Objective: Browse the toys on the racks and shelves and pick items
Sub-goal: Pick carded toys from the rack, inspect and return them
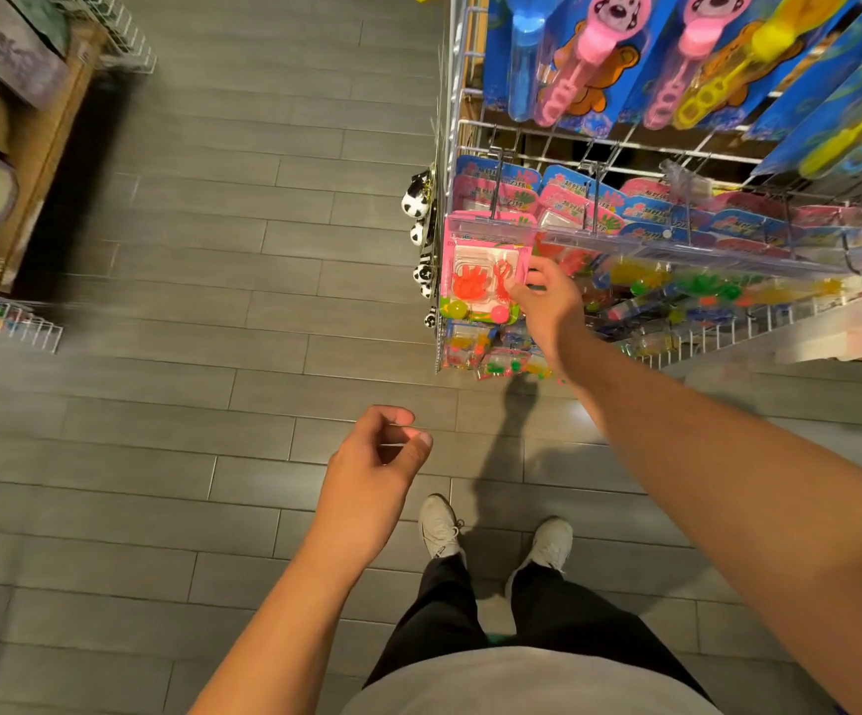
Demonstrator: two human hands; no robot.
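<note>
The right hand point(547, 301) reaches out to the wire rack point(457, 126) at about one o'clock from the feet. Its fingers point(514, 294) pinch the right edge of a pink toy pack point(485, 273), at the left end of the rack's middle row. The pack holds an orange sticky hand and some small balls. It hangs on a metal hook with more packs behind it, so I think it must slide forward along the hook to come free. Holding it by the edge keeps the front easy to see.

The left hand point(374, 459) hangs in the air over the floor, near twelve o'clock from the shoes. Its fingers are loosely curled and hold nothing. It looks ready to help.

Above the pink pack hang tall blue cards with bubble wands point(581, 64), pink and yellow. Small panda toys point(418, 198) hang on the rack's left side. Hanging things up lets people see them all.

The floor point(212, 301) is made of dark grey planks. A wooden shelf point(31, 162) with boxes stands at ten o'clock, across the aisle. The white shoes point(439, 528) point toward the rack.
</note>
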